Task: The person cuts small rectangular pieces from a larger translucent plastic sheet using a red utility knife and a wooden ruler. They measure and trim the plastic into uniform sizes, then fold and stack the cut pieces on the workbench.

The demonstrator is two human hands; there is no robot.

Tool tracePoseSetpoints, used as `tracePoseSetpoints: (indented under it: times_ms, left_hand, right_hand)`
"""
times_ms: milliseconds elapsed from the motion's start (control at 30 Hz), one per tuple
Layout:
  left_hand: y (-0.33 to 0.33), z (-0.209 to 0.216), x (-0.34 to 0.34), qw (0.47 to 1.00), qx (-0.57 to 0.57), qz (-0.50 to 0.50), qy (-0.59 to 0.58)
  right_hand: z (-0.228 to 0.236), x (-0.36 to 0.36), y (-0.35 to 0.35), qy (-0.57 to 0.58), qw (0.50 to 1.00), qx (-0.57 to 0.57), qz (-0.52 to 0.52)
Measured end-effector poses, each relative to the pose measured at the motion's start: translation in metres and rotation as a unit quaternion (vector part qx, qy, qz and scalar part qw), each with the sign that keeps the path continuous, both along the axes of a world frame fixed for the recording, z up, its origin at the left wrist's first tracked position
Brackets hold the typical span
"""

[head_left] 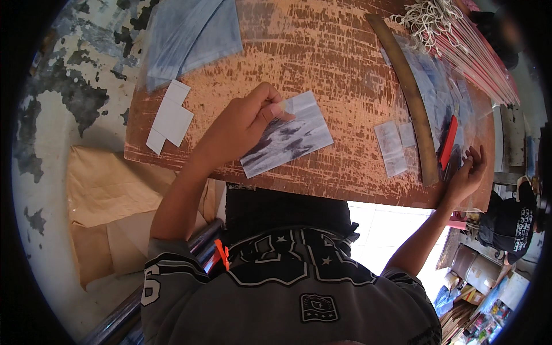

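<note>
My left hand [251, 123] is closed, with thumb and forefinger pinching the upper edge of a rectangular grey-white plastic sheet [305, 138]. Dark, glossy streaks run across the sheet, which is tilted over the near middle of the table. At the table's right edge, my right hand [468, 178] has its fingers apart and holds nothing that I can see. Just left of its fingers is a dark object [453, 161], too unclear to name. Beside that lies a red-handled cutter [448, 142]. A long brown strip [411, 95], like a wooden ruler, curves past it.
Small white pieces [391, 148] lie left of the strip, and a notched white card [171, 118] lies at the table's left. Blue-tinted plastic sheets [213, 40] are stacked far left. Pink sticks with white strings [466, 52] lie far right. Brown paper [115, 190] stands below left.
</note>
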State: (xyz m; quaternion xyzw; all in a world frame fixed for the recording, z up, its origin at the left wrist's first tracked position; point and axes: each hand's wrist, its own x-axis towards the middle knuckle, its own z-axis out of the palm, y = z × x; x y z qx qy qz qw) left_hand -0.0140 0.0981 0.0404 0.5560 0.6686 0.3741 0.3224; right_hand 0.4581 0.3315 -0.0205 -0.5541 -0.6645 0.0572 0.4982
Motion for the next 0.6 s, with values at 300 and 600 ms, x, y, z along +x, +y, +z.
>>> tracePoseSetpoints:
  times_ms: [300, 600]
  left_hand:
    - [0.007, 0.001, -0.03, 0.994, 0.066, 0.002, -0.086]
    - [0.012, 0.023, -0.061, 0.971, 0.085, 0.1, -0.199]
  right_hand:
    - [0.0, 0.0, 0.0, 0.007, 1.0, 0.007, -0.001]
    - [-0.001, -0.003, -0.002, 0.034, 0.999, -0.003, -0.022]
